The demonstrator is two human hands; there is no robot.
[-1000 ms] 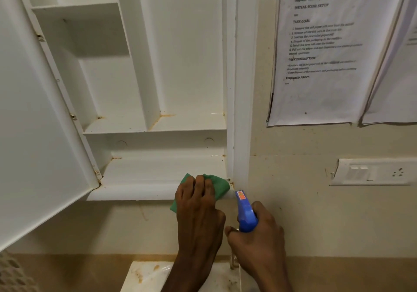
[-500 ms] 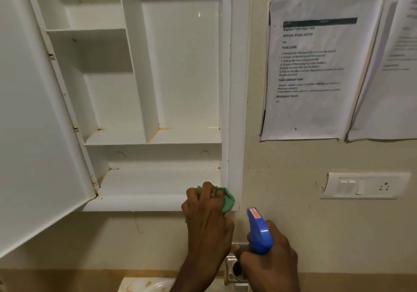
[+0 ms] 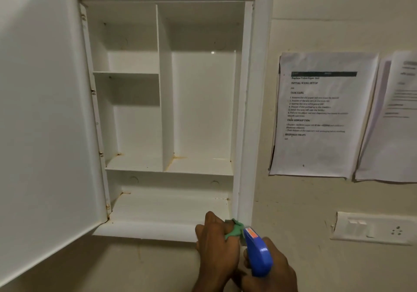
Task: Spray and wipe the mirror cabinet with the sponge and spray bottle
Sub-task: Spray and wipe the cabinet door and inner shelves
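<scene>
1. The cabinet door (image 3: 45, 122) hangs wide open on the left, white and plain on the side that shows, hinged down its right edge.
2. The mirror cabinet (image 3: 167, 115) is a white box on a cream wall (image 3: 304, 201): a tall upright divider, a short shelf in the left bay, a long low compartment along the bottom. Rusty brown marks sit in the lower corners.
3. Two printed sheets are stuck to the wall on the right. The nearer sheet (image 3: 320, 113) reads "INITIAL SCENE SETUP", "TASK GOAL", "TASK DESCRIPTION" and "REQUIRED PROPS"; the small lines are too blurred to read. The second sheet (image 3: 392, 120) is blurred.
4. A white switch plate (image 3: 372, 228) with a socket sits below the sheets.
5. The left hand (image 3: 216, 246) is curled round the green sponge (image 3: 234, 229), bunching it against the cabinet's bottom right corner, at the front lip.
6. The right hand (image 3: 270, 269) grips the blue spray bottle (image 3: 258, 253) by its head, just beside the sponge, nozzle toward the cabinet.
7. An orange label (image 3: 250, 233) sits on the nozzle; its print cannot be read.
</scene>
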